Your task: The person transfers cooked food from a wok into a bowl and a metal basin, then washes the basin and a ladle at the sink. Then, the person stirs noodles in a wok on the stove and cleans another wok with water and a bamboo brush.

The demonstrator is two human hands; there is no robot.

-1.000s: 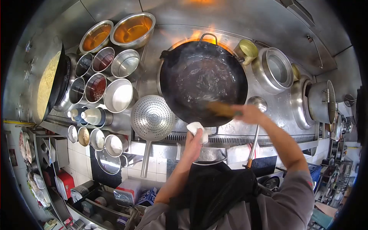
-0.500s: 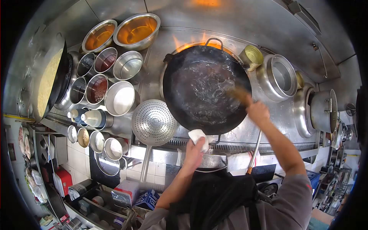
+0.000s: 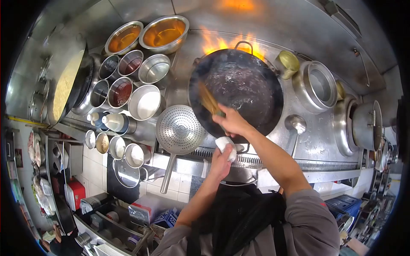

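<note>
A large black wok (image 3: pixel 256 98) with water in it sits over a burner, flames rising behind its far rim. My right hand (image 3: pixel 232 121) is closed round the handle of a bamboo brush (image 3: pixel 208 98), whose bristles are at the left inner wall of the wok. Below it, at the near rim, my left hand (image 3: pixel 222 161) grips a folded white cloth (image 3: pixel 225 147) beside the wok's near handle. A perforated strainer (image 3: pixel 180 129) lies just left of the wok. To the right of the wok rests a metal ladle (image 3: pixel 295 124).
Metal containers of sauces and seasonings (image 3: pixel 145 102) stand at the left, with two bowls of orange liquid (image 3: pixel 164 34) behind. A second wok of yellowish food (image 3: pixel 68 85) is at far left. Pots (image 3: pixel 317 86) stand at right. Part of another person (image 3: pixel 64 245) shows at lower left.
My right hand has swept the brush from the wok's right side to its left. The flames behind the wok are larger. My left hand stays near the rim with the cloth.
</note>
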